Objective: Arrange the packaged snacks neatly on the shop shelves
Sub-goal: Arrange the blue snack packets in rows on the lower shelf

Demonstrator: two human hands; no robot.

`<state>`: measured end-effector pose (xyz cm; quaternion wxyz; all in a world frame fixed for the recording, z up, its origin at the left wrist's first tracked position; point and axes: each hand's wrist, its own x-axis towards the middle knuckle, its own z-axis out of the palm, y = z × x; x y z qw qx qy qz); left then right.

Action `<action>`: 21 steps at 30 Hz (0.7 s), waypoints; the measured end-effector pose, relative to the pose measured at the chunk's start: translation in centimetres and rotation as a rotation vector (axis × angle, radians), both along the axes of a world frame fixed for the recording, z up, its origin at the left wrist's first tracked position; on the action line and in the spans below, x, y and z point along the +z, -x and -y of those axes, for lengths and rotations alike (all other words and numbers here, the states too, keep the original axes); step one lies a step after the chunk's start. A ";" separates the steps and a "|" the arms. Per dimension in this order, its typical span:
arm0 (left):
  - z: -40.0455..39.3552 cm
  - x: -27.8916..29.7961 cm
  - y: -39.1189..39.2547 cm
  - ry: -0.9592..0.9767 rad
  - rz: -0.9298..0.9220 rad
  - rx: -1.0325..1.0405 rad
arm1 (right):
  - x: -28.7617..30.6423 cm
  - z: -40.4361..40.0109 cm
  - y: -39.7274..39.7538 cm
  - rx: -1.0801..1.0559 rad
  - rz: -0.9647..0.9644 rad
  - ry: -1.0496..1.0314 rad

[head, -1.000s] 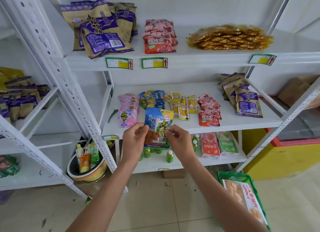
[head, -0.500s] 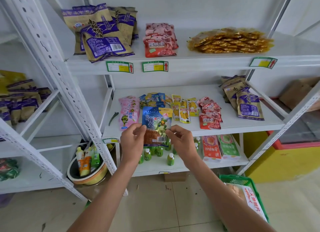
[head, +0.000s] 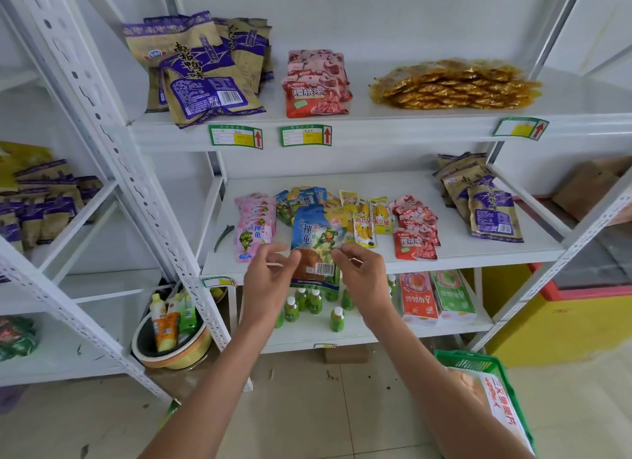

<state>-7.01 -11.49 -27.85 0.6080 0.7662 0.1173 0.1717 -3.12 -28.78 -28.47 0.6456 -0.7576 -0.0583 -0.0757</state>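
Note:
A blue turtle snack packet (head: pixel 316 243) is held upright just in front of the middle shelf (head: pixel 478 250). My left hand (head: pixel 268 277) pinches its left edge and my right hand (head: pixel 362 275) pinches its right edge. Behind it on the shelf lie pink packets (head: pixel 254 226), more blue packets (head: pixel 301 198), yellow packets (head: pixel 367 222) and red packets (head: pixel 415 231) in rows. Purple-and-tan bags (head: pixel 485 202) lie at the shelf's right end.
The top shelf carries purple-tan bags (head: pixel 201 72), red packets (head: pixel 314 85) and gold packets (head: pixel 455 85). Green bottles (head: pixel 309 304) and boxes (head: pixel 437 297) stand on the lower shelf. A green basket (head: pixel 478 359) with a packet sits on the floor at right; a bowl (head: pixel 171 352) of bottles at left.
Both hands have carried the blue packet up and forward, from below the shelf edge to over the front of the middle shelf. The grip on both edges is unchanged.

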 end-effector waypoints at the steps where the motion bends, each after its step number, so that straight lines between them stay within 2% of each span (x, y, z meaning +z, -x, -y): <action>1: 0.6 0.3 0.1 0.069 -0.023 -0.104 | 0.4 -0.2 0.1 0.031 0.041 0.030; 3: 1.6 0.8 0.2 0.151 -0.084 -0.256 | 0.9 -0.8 0.6 0.158 0.118 0.107; 5: 1.9 0.7 -0.1 0.173 -0.093 -0.230 | 0.9 -1.2 1.0 0.225 0.126 0.109; 7: 1.2 0.4 -0.5 0.219 -0.106 -0.157 | 0.5 -0.6 1.1 0.141 0.055 0.063; 9: 0.1 -0.1 -1.0 0.242 -0.160 -0.157 | 0.0 0.4 0.8 0.039 -0.009 0.118; 13: -0.9 -0.5 -2.1 0.150 -0.233 -0.248 | -0.7 1.3 -0.1 0.116 -0.033 0.166; 18: -1.0 -1.1 -2.7 0.013 -0.131 -0.271 | -2.3 2.5 -0.5 0.123 -0.117 0.158; 21: -0.7 -2.7 -2.8 -0.025 -0.184 -0.265 | -4.3 2.9 -0.9 0.121 -0.185 0.191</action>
